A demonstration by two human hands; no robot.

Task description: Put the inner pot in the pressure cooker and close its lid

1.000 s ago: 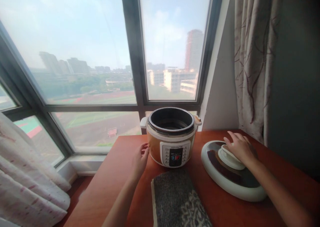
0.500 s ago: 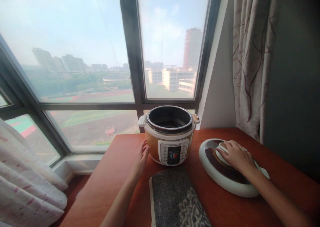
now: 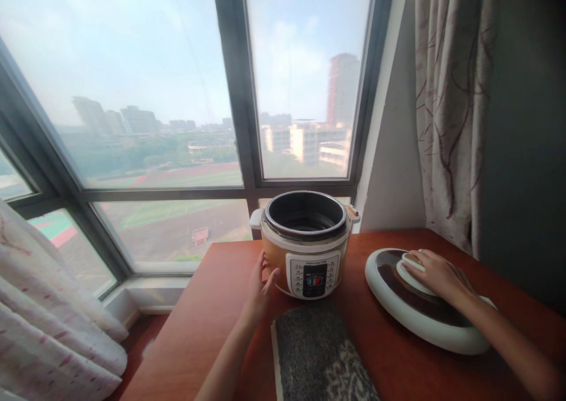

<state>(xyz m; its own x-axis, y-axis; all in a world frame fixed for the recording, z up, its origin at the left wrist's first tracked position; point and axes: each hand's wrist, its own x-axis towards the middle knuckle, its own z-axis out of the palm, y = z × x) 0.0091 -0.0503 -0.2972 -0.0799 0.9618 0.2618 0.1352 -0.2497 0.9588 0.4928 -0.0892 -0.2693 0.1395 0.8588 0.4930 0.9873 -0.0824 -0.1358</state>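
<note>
An electric pressure cooker (image 3: 276, 249) stands at the back of the table, its top uncovered and its dark inner pot (image 3: 306, 213) showing. My left hand (image 3: 260, 283) is at the cooker's lower left side, thumb spread from the fingers. The fingertips seem to touch the cooker's wall; none of it is gripped. On the right, the round cooker lid (image 3: 384, 298), white-rimmed with a dark brown top, rests on the table. My right hand (image 3: 437, 274) is wrapped over the white knob in the lid's middle.
A dark grey patterned cloth (image 3: 305, 348) lies in front of the cooker on the reddish-brown wooden table (image 3: 186, 324). Large windows (image 3: 159, 192) are behind it. Curtains (image 3: 455, 106) hang at both sides.
My left thumb has spread away from the fingers. The lid, with my right hand on it, sits slightly farther right. The whole view has shifted a little.
</note>
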